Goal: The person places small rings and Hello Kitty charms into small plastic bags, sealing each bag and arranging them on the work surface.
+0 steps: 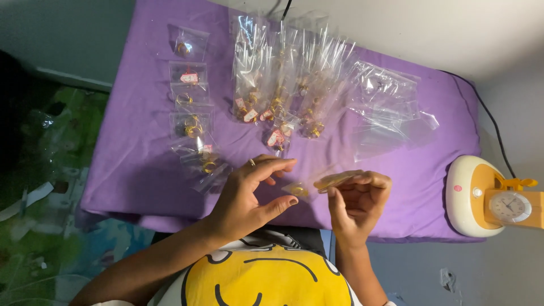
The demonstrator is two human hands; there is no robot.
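Seen from above, a person sits at a worktop [396, 34] covered with a purple cloth [141, 170], both hands raised just over the cloth's near edge. The left hand [249, 195] is half open, thumb and fingers curved apart like a loose claw, with a ring on one finger; its thumb tip almost meets a small clear bag [298, 190] with something gold inside. The right hand [358, 201] pinches a flat yellowish strip [337, 180] between thumb and fingertips, the strip pointing left toward the bag; whether this hand also grips the bag cannot be told. Beyond the hands, a fan of long clear bags [283, 79] with gold pieces and pink tags lies across the cloth's middle. A column of small bags [191, 102] runs down the left part, ending close to the left hand. Empty bags [385, 107] lie loosely on the right. Bare cloth remains at the far left and along the right side. A cream and orange lamp base [487, 198] with a clock dial stands just off the cloth's right edge, a black cord [493, 127] trailing behind it. The person's yellow shirt [266, 283] fills the bottom.
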